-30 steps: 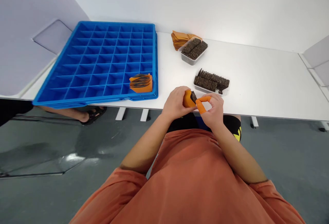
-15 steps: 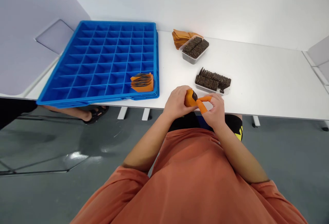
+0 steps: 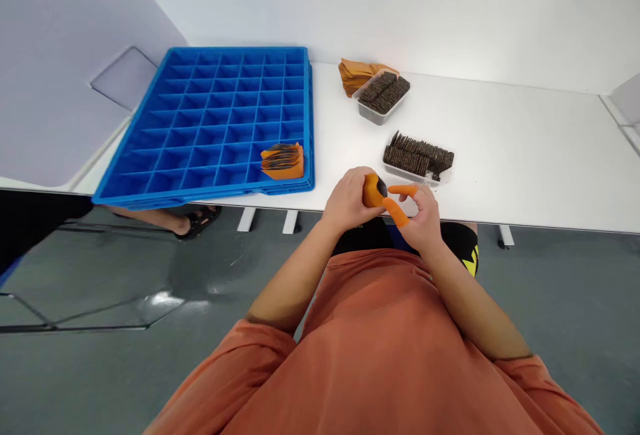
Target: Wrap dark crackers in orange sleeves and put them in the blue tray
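Note:
My left hand (image 3: 347, 200) grips a small orange paper envelope (image 3: 371, 190) at the table's front edge, its dark mouth turned to the right. Orange finger cots cover the thumb and forefinger of my right hand (image 3: 420, 214). Those two fingertips are apart beside the envelope's mouth, and nothing shows between them. Just beyond my hands, a clear plastic tub (image 3: 445, 178) holds rows of thin dark brown pieces (image 3: 417, 155). Whether a piece is inside the held envelope I cannot tell.
On the left, a blue divided tray (image 3: 200, 198) has orange envelopes (image 3: 283, 163) in its near right corner. Farther back, a second tub (image 3: 377, 115) of dark pieces stands against a stack of orange envelopes (image 3: 354, 75). Another person's sandalled foot (image 3: 200, 218) shows below the table.
My right thumb and forefinger have parted and drawn back slightly from the envelope's mouth. The dark piece that stuck out there no longer shows between them. The view has shifted a little.

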A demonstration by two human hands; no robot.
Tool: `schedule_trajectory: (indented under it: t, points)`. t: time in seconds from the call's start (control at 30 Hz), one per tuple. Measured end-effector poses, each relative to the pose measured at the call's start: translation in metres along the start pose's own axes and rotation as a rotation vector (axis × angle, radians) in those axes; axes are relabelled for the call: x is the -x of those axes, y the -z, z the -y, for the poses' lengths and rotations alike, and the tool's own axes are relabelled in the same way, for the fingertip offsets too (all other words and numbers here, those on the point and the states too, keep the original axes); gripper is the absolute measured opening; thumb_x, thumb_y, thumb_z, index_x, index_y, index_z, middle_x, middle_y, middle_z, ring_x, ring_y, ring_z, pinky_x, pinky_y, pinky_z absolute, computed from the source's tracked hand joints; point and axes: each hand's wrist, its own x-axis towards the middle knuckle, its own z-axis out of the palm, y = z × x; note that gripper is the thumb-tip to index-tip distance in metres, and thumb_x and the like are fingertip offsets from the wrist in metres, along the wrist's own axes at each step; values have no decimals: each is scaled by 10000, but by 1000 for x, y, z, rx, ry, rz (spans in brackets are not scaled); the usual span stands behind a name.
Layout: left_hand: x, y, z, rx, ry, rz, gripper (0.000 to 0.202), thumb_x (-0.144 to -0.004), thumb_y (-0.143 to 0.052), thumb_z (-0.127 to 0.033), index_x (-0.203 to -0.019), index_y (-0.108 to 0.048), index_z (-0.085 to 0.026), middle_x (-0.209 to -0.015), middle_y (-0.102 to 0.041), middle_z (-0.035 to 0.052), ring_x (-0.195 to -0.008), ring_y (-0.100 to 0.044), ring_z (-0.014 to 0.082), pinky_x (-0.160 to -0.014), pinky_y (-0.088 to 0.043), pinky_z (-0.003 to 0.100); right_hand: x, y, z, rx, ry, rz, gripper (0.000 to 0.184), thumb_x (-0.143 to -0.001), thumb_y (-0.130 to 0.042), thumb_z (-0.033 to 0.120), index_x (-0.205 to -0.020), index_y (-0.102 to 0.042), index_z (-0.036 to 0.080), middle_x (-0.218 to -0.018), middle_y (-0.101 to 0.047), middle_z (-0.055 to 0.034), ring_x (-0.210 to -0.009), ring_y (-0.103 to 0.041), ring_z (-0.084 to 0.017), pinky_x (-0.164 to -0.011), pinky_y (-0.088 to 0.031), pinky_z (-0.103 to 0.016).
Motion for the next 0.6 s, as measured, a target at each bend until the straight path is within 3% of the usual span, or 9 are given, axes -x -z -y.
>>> schedule_trajectory:
  t: [0.13, 0.3, 0.6]
  points:
    - [2, 1, 0, 39, -2, -43, 640, -724, -851, -409, -1222, -491, -229, -1243, -630, 100, -1164, -624, 282, -1009, -520, 433, 2, -1, 1, -7, 54, 50, 280, -918, -672, 477, -1064, -750, 251, -900, -670, -37, -916, -618, -225, -927, -481, -447]
    - [0, 2, -1, 39, 15, -15, 617, -731, -847, -471, -1182, -500, -230, -1202, -636, 93, -1117, -633, 281, -962, -536, 432, 4, -4, 2, 56, 109, 67, 226, -907, -701, 436, -1054, -773, 280, -961, -694, -37, -957, -632, -227, -961, -458, -453]
    - [0, 1, 2, 47, -42, -23, 574, -750, -815, -396, -1188, -491, -214, -1201, -642, 103, -1098, -636, 277, -945, -531, 423, 8, -10, -1, 143, 135, 67, 308, -905, -699, 477, -1105, -747, 248, -988, -712, -56, -978, -624, -250, -961, -451, -461]
